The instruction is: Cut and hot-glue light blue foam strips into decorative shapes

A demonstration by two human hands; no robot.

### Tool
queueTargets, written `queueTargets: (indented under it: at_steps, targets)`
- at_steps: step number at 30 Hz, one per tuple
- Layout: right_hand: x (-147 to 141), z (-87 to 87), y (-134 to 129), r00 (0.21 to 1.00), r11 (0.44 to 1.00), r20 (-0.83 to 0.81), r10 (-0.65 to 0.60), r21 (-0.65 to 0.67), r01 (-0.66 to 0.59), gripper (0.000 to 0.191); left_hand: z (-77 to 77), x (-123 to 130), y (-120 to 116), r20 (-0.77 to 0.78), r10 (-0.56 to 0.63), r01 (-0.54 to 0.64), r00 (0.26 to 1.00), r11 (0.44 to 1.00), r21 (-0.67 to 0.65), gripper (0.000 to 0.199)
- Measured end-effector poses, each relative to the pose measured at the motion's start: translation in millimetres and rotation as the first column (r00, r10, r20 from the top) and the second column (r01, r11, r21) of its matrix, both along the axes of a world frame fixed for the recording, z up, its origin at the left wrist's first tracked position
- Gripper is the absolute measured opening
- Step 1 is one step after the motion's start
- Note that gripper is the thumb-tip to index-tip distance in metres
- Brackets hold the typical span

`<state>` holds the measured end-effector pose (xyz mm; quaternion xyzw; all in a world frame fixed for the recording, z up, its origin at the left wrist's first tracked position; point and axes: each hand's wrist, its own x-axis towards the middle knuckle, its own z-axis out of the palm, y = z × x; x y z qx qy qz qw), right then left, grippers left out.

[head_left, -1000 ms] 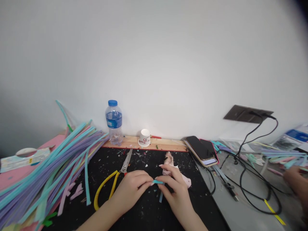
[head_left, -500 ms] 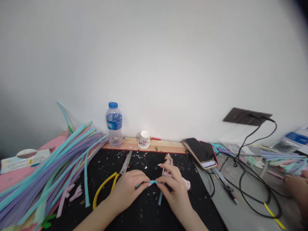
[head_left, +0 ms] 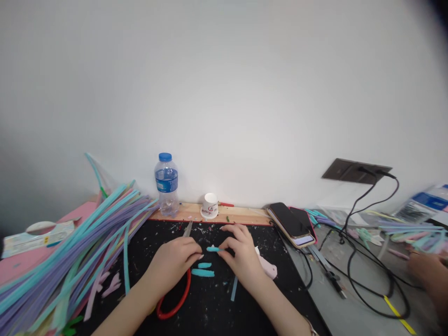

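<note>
My right hand (head_left: pixel 241 254) pinches one end of a short turquoise fuzzy strip (head_left: pixel 213 249) between thumb and index finger, just above the black mat (head_left: pixel 206 312). To its left, my left hand (head_left: pixel 177 261) hovers with fingers curled together and nothing visible in them. Two more short turquoise pieces (head_left: pixel 203 273) lie side by side on the mat between the hands. Beneath my left hand are scissors (head_left: pixel 175 311); a red handle loop and the blade tip show, the middle is hidden. A pale pink object (head_left: pixel 269 268) sits partly behind my right hand, beside a thin blue-grey strip (head_left: pixel 234 289).
Long pastel fuzzy stems (head_left: pixel 87 252) are heaped at left, near a tape roll (head_left: pixel 40 235). A water bottle (head_left: pixel 167 184) and paper cup (head_left: pixel 210 206) stand along the wall. Phones (head_left: pixel 290 221), black cables (head_left: pixel 353 261) and another person's hand (head_left: pixel 429 273) are at right.
My hands have separated; the left let go of the turquoise strip and moved left, while the right keeps it. Two turquoise pieces on the mat and the red scissor handle now show.
</note>
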<state>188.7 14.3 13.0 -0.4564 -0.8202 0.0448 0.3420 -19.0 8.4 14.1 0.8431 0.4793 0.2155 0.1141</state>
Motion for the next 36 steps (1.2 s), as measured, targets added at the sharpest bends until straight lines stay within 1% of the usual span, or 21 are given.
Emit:
queueTargets:
  at_steps: [3, 5, 8, 11, 13, 16, 21, 23, 28, 31, 36]
  targets:
    - [-8, -7.9, 3, 0.993, 1.0, 0.119, -0.005, 0.002, 0.005, 0.01, -2.7, 2, -1, -0.115, -0.004, -0.006, 0.993, 0.996, -0.086, 0.016]
    - [-11, -12.2, 3, 0.983, 1.0, 0.181, 0.006, 0.005, -0.007, 0.013, -4.6, 3, -1, -0.144, 0.015, -0.031, 0.989, 0.994, -0.109, 0.015]
    - [-13, -15.2, 2, 0.967, 1.0, 0.257, 0.003, 0.014, -0.007, 0.016, -5.7, 5, -1, -0.137, 0.024, -0.041, 0.99, 0.991, -0.124, 0.015]
    - [-14, -14.8, 0, 0.951, 1.0, 0.31, 0.005, 0.012, -0.009, 0.019, -5.3, 6, -2, -0.118, 0.006, -0.022, 0.993, 0.991, -0.134, 0.015]
    - [-13, -13.8, -1, 0.945, 1.0, 0.326, 0.018, 0.001, -0.019, 0.025, -5.2, 7, -3, -0.112, -0.006, -0.01, 0.994, 0.99, -0.139, 0.015]
    - [-10, -11.6, -3, 0.954, 1.0, 0.3, 0.025, -0.005, -0.025, 0.031, -5.1, 7, -3, -0.109, -0.015, -0.001, 0.994, 0.989, -0.145, 0.015]
    - [1, -4.2, -6, 0.991, 0.998, 0.128, -0.049, 0.047, 0.043, 0.021, -2.3, 8, -5, -0.102, -0.041, 0.026, 0.994, 0.989, -0.144, 0.017]
    - [6, -1.4, -9, 0.995, 0.997, 0.08, -0.054, 0.055, 0.05, 0.02, -0.3, 9, -6, -0.103, -0.046, 0.03, 0.994, 0.988, -0.152, 0.016]
    - [13, -0.6, -17, 0.998, 0.997, 0.041, -0.043, 0.063, 0.04, 0.021, 2.7, 11, -8, -0.097, -0.038, 0.022, 0.995, 0.985, -0.168, 0.015]
    - [15, -3.0, -19, 0.999, 0.997, 0.026, -0.041, 0.067, 0.039, 0.02, 2.6, 12, -9, -0.075, -0.058, 0.044, 0.996, 0.984, -0.172, 0.015]
    - [12, -4.5, -22, 1.0, 0.998, -0.006, -0.025, 0.054, 0.025, 0.019, 2.7, 14, -7, 0.014, -0.054, 0.056, 0.998, 0.984, -0.169, 0.015]
